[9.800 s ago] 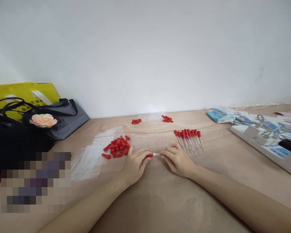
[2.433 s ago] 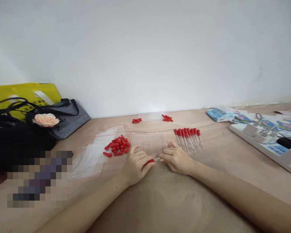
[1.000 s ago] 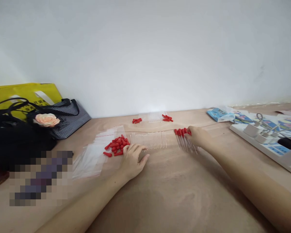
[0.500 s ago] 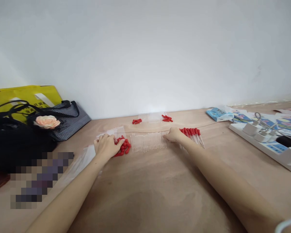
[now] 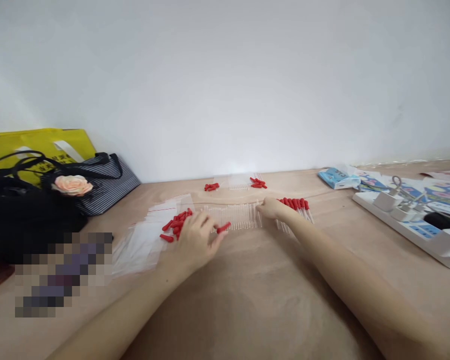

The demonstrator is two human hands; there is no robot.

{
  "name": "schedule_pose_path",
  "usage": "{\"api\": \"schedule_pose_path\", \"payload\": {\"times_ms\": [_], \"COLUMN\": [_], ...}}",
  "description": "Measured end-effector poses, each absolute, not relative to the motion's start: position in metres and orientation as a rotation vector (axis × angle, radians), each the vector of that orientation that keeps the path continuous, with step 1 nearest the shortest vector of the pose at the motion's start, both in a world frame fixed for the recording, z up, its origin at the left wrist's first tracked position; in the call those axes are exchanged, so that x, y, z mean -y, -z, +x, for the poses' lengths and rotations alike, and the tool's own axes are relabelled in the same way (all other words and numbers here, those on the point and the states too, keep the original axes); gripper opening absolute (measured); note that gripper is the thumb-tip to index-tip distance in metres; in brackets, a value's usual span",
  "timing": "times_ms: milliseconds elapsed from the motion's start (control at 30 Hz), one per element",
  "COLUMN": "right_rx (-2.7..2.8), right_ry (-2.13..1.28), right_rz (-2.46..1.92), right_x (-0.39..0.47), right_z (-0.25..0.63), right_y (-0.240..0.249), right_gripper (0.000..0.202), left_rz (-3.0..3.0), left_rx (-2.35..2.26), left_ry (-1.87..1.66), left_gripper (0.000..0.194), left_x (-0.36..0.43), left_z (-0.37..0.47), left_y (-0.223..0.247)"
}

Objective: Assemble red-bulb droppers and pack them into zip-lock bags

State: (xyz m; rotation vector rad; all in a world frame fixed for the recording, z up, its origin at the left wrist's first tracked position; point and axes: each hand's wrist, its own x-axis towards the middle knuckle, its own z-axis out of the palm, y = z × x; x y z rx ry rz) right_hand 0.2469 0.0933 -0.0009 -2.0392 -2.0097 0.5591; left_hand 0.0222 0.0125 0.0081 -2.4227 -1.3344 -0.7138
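Over the near side of a row of clear tubes (image 5: 238, 216), the left hand (image 5: 195, 241) pinches one red bulb (image 5: 223, 228) between thumb and fingers, its far end sticking out to the right. Just behind that hand, partly covered by it, lie the loose bulbs (image 5: 177, 220), beside a fan of plastic bags (image 5: 144, 242). The right hand (image 5: 272, 208) is at the right end of the row, fingertips down at the end tube (image 5: 258, 214); I cannot tell whether they have a firm grip on it or only touch it. Beyond that hand, partly hidden by it, are the droppers (image 5: 299, 204), red heads away from the person, stems toward the person, laid side by side on the table (image 5: 247, 285).

The step in hand looks like taking up one bulb and one tube. To do it well, the right hand should pinch only the end tube and lift it clear of its neighbour, since the tubes lie close and would likely roll if dragged. The tubes look thin and may be brittle, so a light grip suits them, with no bending. The bulb is best held by its fat end, leaving the neck free; which end sticks out is too small to tell. The right wrist should stay high enough not to brush the droppers.
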Motion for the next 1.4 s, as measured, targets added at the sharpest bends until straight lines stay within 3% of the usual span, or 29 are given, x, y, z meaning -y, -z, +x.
{"api": "schedule_pose_path", "payload": {"times_ms": [167,300,433,533,1000,1400], "right_rx": [2.171,2.513,2.597,2.546,2.360,2.303], "right_ry": [-0.439,-0.074,0.183,0.217,0.360,0.285], "right_rz": [-1.739,-1.204,-1.009,-0.900,-0.795,-0.716], "right_x": [-0.053,-0.024,-0.017,-0.017,-0.010,-0.001], "right_z": [0.254,0.256,0.257,0.257,0.249,0.237], "right_y": [0.004,0.017,0.032,0.043,0.047,0.044], "right_gripper": [0.017,0.016,0.020,0.022,0.022,0.022], "left_rz": [-2.681,-2.732,-2.789,-2.780,-2.858,-2.769], "left_rx": [1.402,1.454,1.342,1.329,1.188,1.097], "left_ry": [0.768,0.850,0.844,0.847,0.939,1.079], "left_gripper": [0.009,0.011,0.022,0.017,0.013,0.011], "left_x": [-0.005,-0.008,-0.009,-0.011,-0.009,-0.011], "left_z": [0.031,0.029,0.032,0.035,0.038,0.036], "left_y": [0.022,0.029,0.030,0.033,0.033,0.038]}}
